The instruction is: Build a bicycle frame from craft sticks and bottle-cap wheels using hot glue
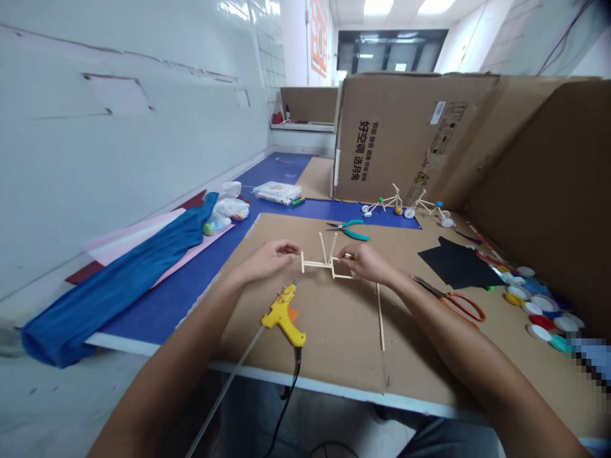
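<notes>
A small frame of pale wooden sticks is over the middle of the cardboard-covered table, with two sticks rising from it in a V. My right hand pinches its right end, and the fingers hide part of that side. Just left of the frame's left crossbar is my left hand, its fingers loosely curved and apart, holding nothing. Below it lies a yellow hot glue gun with a long glue stick in its back, nozzle toward the frame. Teal-handled pliers lie behind the frame.
Orange-handled scissors, black sheet and several bottle caps lie on the right. A loose stick is near the front. Stick models with cap wheels stand before a large cardboard box. Blue cloth lies left.
</notes>
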`<state>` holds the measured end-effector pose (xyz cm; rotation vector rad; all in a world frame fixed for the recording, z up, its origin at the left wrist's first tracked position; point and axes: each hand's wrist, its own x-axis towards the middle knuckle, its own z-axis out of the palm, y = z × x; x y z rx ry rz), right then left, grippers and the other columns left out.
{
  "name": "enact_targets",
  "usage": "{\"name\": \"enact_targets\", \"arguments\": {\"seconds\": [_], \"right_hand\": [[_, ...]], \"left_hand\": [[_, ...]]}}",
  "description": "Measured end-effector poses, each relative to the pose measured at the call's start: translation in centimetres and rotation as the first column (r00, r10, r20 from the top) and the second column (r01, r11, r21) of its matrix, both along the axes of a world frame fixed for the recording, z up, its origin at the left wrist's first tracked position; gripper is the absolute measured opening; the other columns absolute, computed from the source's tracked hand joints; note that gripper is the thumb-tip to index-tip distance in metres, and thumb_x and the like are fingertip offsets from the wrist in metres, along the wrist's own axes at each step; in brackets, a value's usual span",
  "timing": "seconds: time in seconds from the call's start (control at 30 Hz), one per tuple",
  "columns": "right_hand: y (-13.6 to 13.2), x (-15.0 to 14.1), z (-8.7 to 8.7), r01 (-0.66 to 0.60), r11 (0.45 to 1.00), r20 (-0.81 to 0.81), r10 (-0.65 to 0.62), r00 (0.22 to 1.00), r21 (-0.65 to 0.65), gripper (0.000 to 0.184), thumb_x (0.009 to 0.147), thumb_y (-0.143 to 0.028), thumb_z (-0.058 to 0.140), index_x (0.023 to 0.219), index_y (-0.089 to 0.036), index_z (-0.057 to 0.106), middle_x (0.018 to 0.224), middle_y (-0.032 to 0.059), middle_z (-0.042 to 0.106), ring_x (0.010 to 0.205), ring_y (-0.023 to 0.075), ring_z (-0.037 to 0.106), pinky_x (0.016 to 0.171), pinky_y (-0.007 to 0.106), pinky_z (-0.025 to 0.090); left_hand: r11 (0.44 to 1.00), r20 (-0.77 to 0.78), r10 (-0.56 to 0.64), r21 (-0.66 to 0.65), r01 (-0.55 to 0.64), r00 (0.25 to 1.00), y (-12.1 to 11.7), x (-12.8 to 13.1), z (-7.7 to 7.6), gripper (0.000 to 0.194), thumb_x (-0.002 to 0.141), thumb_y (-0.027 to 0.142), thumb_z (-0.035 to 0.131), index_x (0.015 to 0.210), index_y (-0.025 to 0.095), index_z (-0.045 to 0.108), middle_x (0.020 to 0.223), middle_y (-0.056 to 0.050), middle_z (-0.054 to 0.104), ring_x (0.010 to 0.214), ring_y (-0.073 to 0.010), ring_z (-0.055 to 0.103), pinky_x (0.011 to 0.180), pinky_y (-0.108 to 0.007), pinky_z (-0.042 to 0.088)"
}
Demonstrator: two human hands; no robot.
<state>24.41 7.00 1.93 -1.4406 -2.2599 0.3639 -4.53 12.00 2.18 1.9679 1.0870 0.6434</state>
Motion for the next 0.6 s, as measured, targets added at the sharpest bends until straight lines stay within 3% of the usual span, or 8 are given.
{"name": "enact_targets", "arguments": {"seconds": [0.17, 0.4, 0.6], "right_hand": [[0.2, -0.8, 1.4, 0.027, 0.999, -0.041, -0.029, 0.999, -0.038, 0.017, 0.092, -0.019, 0.061, 0.09, -0.015, 0.077, 0.077, 0.0047, 0.073, 0.064, 0.0136, 0.058, 0.063, 0.024, 0.035], [0.8, -2.7, 1.5, 0.022, 0.999, -0.05, -0.024, 0.998, -0.027, 0.015, 0.089, -0.019, 0.063, 0.09, -0.016, 0.078, 0.08, 0.0057, 0.075, 0.07, 0.0154, 0.062, 0.064, 0.024, 0.036], [1.0, -3.1, 1.1, 0.004, 0.999, -0.061, -0.007, 0.998, -0.054, 0.016, 0.089, -0.021, 0.063, 0.092, -0.016, 0.078, 0.083, 0.0064, 0.077, 0.071, 0.0161, 0.063, 0.064, 0.025, 0.037]], "left_hand": [[0.997, 0.023, -0.079, -0.017, 0.079, 0.997, -0.9, 1.5, -0.9, 0.037, 0.075, 0.041, 0.067, 0.102, 0.017, 0.072, 0.107, -0.008, 0.076, 0.105, -0.0269, 0.069, 0.098, -0.041, 0.052], [0.998, 0.237, -0.005, -0.062, 0.02, 0.971, -1.3, 1.9, -2.5, 0.046, 0.07, 0.044, 0.075, 0.106, 0.015, 0.071, 0.103, -0.009, 0.076, 0.096, -0.0247, 0.07, 0.087, -0.037, 0.055], [0.998, 0.295, 0.039, -0.062, -0.022, 0.955, -1.7, 1.7, -2.8, 0.043, 0.072, 0.046, 0.076, 0.101, 0.015, 0.071, 0.099, -0.008, 0.075, 0.09, -0.0224, 0.069, 0.082, -0.033, 0.054]]}}
